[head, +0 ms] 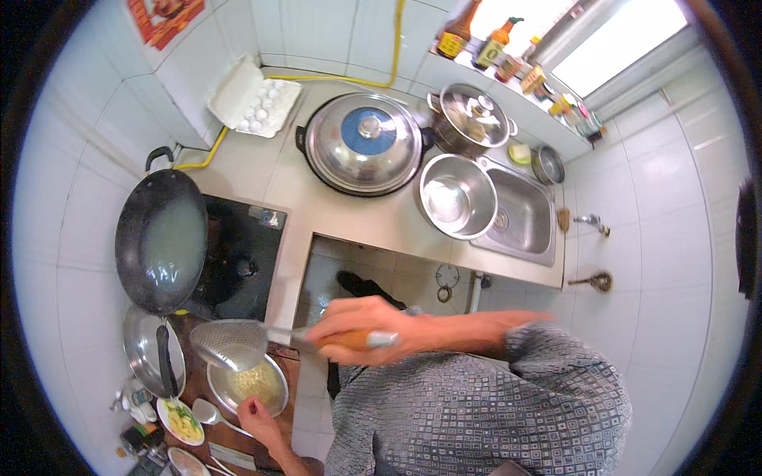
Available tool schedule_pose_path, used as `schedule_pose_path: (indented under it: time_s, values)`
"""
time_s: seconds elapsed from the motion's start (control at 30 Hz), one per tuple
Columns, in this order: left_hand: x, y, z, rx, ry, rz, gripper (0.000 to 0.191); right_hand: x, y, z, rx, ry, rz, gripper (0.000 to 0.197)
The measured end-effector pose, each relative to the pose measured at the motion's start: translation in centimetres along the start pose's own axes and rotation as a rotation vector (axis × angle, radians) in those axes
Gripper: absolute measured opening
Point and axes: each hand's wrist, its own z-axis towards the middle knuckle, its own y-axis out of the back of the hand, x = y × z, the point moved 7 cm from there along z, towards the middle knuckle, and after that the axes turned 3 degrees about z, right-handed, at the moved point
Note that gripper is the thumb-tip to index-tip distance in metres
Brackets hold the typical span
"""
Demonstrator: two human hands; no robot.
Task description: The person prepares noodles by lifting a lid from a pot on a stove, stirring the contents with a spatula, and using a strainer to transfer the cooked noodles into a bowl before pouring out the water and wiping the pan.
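My right hand (pixel 360 330) is closed around the wooden handle (pixel 351 340) of a perforated metal skimmer (pixel 231 345). The skimmer's head hangs over the far side of a metal bowl (pixel 283 381) and hides part of it. Small pale yellow pieces of food (pixel 253 381) lie in the bowl. On the bowl's near rim, my left hand (pixel 259 421) has its fingers curled over the edge. Beyond the bowl, a black wok (pixel 128 238) with cloudy liquid (pixel 174 235) sits on a black cooktop (pixel 244 238).
An empty steel basin (pixel 153 351) stands under the wok's handle (pixel 164 357). Nearby are a plate of yellow and green food (pixel 180 422) and a spatula (pixel 208 412). A lidded pan (pixel 366 143), a steel pot (pixel 458 196), a sink (pixel 527 220) and an egg carton (pixel 256 107) line the counter.
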Motion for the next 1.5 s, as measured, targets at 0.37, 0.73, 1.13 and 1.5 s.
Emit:
schedule_pose_path:
  time_s: [0.37, 0.73, 1.13, 1.5]
  values:
    - [-1.2, -1.6, 4.7, -0.037, -0.032, -0.178, 0.018, 4.2, 17.3, -18.5, -0.880, -0.533, -0.091, 0.022]
    - [-10.8, 0.1, 0.8, -0.177, -0.090, 0.212, 0.032, 6.6, 39.3, -34.0, -1.741, -0.127, -0.296, 0.030]
    - [-18.5, -2.9, -2.4, -0.160, -0.158, 0.329, 0.032, -3.7, 64.7, -44.9, -2.052, -0.467, -0.389, 0.019]
    - [-24.7, -5.9, -4.8, -0.083, -0.093, 0.108, 0.035, -4.9, 67.8, -47.9, -1.872, -0.529, -0.457, 0.021]
